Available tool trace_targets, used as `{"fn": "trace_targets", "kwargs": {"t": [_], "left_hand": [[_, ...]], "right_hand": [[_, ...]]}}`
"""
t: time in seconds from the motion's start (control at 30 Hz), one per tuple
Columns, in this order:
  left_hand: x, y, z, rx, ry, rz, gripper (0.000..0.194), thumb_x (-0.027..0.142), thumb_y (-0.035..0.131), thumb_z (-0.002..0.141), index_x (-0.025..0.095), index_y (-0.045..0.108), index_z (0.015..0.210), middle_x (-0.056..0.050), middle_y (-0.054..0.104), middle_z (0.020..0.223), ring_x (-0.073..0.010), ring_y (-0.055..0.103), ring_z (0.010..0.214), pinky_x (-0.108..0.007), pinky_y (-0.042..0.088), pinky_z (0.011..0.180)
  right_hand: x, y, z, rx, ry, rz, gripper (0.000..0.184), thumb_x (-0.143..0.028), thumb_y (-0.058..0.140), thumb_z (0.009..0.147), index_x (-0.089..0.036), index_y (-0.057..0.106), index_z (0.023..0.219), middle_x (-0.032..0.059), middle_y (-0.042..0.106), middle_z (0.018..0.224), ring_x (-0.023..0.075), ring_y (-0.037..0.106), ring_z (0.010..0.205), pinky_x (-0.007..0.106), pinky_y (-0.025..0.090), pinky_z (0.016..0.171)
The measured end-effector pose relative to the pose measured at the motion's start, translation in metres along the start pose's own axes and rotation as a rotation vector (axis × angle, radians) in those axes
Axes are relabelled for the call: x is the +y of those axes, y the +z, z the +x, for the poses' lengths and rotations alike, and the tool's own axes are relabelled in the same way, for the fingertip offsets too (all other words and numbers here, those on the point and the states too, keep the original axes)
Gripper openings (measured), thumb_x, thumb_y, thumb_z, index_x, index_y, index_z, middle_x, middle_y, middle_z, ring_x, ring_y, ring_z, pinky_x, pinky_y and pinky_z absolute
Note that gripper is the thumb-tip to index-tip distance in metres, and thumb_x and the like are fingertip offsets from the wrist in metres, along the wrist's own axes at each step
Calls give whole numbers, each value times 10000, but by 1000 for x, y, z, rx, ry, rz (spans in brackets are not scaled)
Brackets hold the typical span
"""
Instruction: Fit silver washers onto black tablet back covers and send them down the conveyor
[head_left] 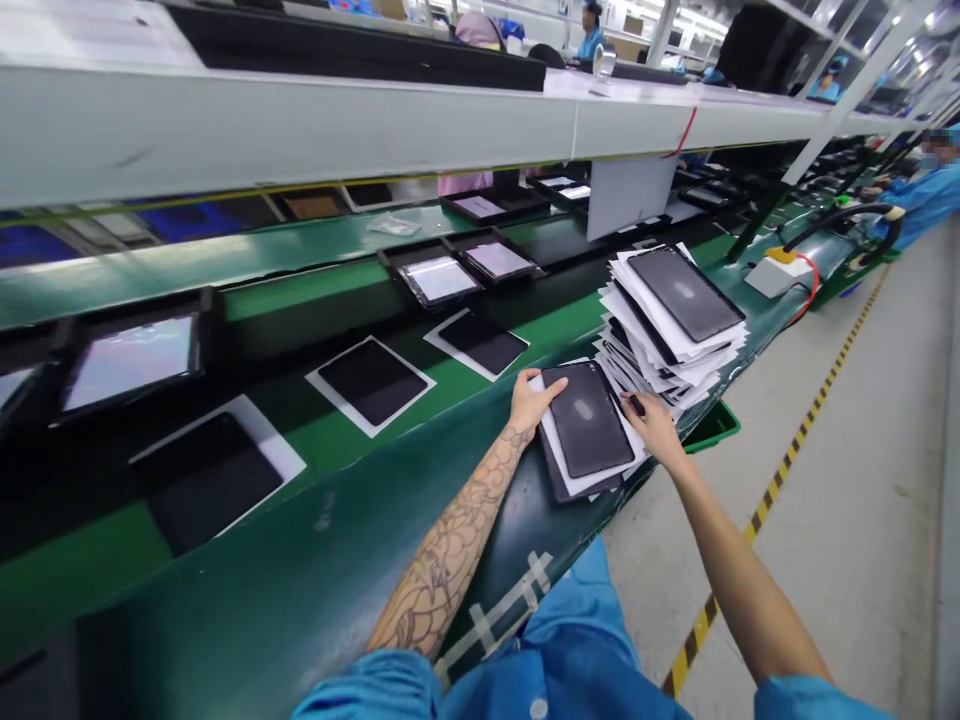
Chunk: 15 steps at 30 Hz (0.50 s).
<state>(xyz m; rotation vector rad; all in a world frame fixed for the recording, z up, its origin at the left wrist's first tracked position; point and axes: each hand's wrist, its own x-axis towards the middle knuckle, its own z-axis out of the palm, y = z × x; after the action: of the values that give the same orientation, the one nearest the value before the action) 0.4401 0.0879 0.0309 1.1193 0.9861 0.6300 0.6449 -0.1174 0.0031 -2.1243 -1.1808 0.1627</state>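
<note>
A dark grey tablet-shaped panel [589, 420] lies on a white sheet, with another dark panel under it, at the front edge of the green bench. My left hand [531, 400] grips its upper left corner, thumb on top. At its right edge my right hand [652, 425] is closed round a small black object [637, 404] whose kind I cannot make out. Just behind stands a tall, uneven stack [667, 330] of similar panels and white sheets, with a dark panel [688, 290] on top.
Several dark panels on white sheets, such as one panel [373, 382], lie along the green conveyor [285, 310]. Black trays with tablets [439, 280] sit further back. A shelf [300, 130] runs overhead. A green bin [712, 428] is below the bench edge. Co-workers are at the far right and back.
</note>
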Motion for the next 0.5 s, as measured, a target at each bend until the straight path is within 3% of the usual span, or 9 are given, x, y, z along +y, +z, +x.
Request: {"fn": "trace_targets", "kwargs": {"t": [0.07,0.13,0.23,0.33,0.5], "left_hand": [[-13,7,-5,78,136,108,901,388,997,728,208,519,1470,-222,572,1564,-393,424,1560,-526,319,1305],[-33,3,-23,159,235,227,958,452,928,817,213,405,1583,-235,374,1719,-399,215,1668,-531,187,1360],[-68,5,-59,144,141,229,1007,617,777,931,150,260,1658,-299,290,1735,-416,246,1664,-529,222,1358],[-92,33,-87,18,115,130,967,678,585,1029,158,138,1711,-255,233,1787,-350,285,1673,-467,251,1370],[-105,88,-96,9,140,235,1068,666,488,1042,64,-65,1730,-229,-110,1845,-297,-98,1733,-442,15,1409]], "right_hand": [[6,3,0,22,88,96,623,-669,447,1063,-160,761,1237,176,769,1262,311,694,1216,460,525,1111],[10,1,-2,8,187,158,691,-744,464,1037,-160,765,1250,175,775,1279,328,688,1261,481,509,1145],[6,-5,-4,-110,259,154,747,-793,547,991,-171,754,1350,181,735,1418,369,631,1403,525,430,1249],[-9,-12,-1,-235,256,125,813,-796,599,975,-189,683,1509,161,645,1564,375,549,1512,533,361,1320],[-17,-20,19,-388,110,126,795,-736,640,983,-259,593,1617,69,593,1632,331,511,1558,483,370,1340]]}}
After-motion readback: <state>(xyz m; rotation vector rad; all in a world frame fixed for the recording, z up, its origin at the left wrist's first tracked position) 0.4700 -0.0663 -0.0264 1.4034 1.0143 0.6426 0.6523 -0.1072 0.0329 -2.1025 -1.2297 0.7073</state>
